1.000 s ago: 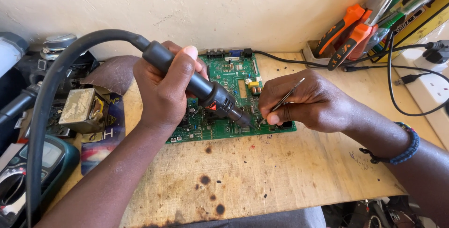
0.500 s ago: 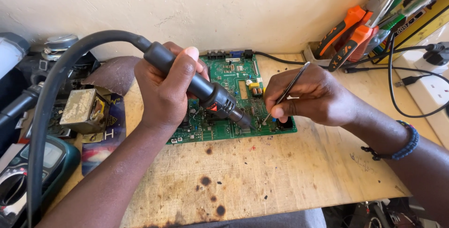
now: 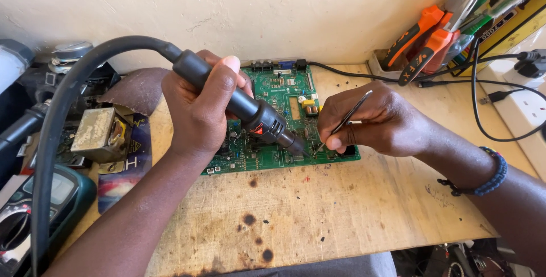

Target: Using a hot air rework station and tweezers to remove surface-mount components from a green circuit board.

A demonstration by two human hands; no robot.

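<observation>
A black hot-air wand (image 3: 250, 109) is gripped in the closed left hand (image 3: 202, 109), its metal nozzle angled down and to the right onto the near edge of a green circuit board (image 3: 284, 92). Thin tweezers (image 3: 344, 120) are pinched in the closed fingers of the right hand (image 3: 375, 120), their tips brought down just beside the nozzle on the same part of the board. The board is laid flat on a scorched wooden desk (image 3: 318, 214), its far edge close to a pale wall. A thick black hose (image 3: 62, 118) is seen arching from the wand to the left, over a multimeter (image 3: 34, 214) and a small transformer (image 3: 99, 135). Orange-handled pliers (image 3: 418, 41) are stood at the far right, near a white power strip (image 3: 520, 103).
</observation>
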